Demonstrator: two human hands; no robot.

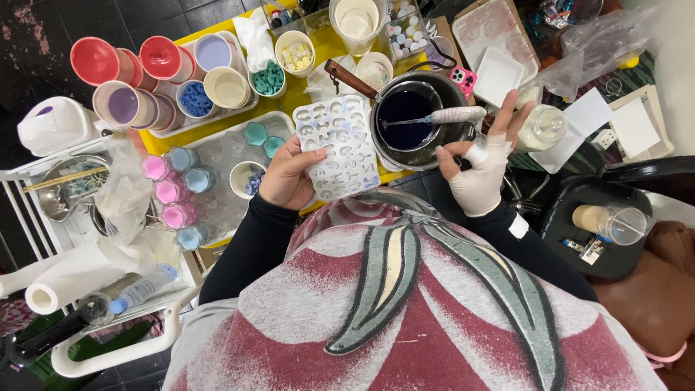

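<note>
My bare left hand (288, 176) holds a clear silicone letter mold (339, 147) by its lower left edge, over the yellow table. My right hand (481, 165), in a white glove, holds a wax-crusted stirring tool (452, 116) whose tip dips into dark blue liquid in a black pot (413, 116). The pot has a brown handle (347, 78) pointing up-left. The mold's right edge lies next to the pot's rim.
Red, purple and cream cups (134, 80) stand at the upper left. A clear tray (217, 174) holds pink and blue pieces. A white rack (65, 210) with a metal bowl is at left, a black stool (601, 217) with a plastic cup at right.
</note>
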